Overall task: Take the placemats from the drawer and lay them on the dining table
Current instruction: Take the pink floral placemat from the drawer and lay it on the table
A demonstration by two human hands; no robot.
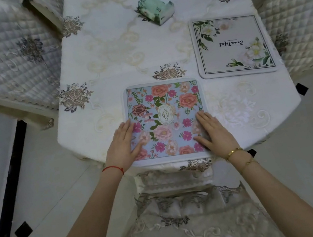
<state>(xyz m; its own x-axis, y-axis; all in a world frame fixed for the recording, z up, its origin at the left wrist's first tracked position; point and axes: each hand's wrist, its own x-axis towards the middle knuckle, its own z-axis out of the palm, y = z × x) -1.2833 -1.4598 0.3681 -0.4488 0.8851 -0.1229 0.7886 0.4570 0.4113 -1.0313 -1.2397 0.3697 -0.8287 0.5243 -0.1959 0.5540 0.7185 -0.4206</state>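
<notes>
Placemat flat at near table edge, both my hands pressing it.

My left hand and right hand lie with fingers straight, gripping nothing, palms on its side edges; mat spans between my fingers. Second placemat lies well beyond my right fingertips, tissue pack farther off. Risk, as I judge it: mat's near border sits at the tablecloth edge, so uneven pressure could slide it off or skew it.
</notes>
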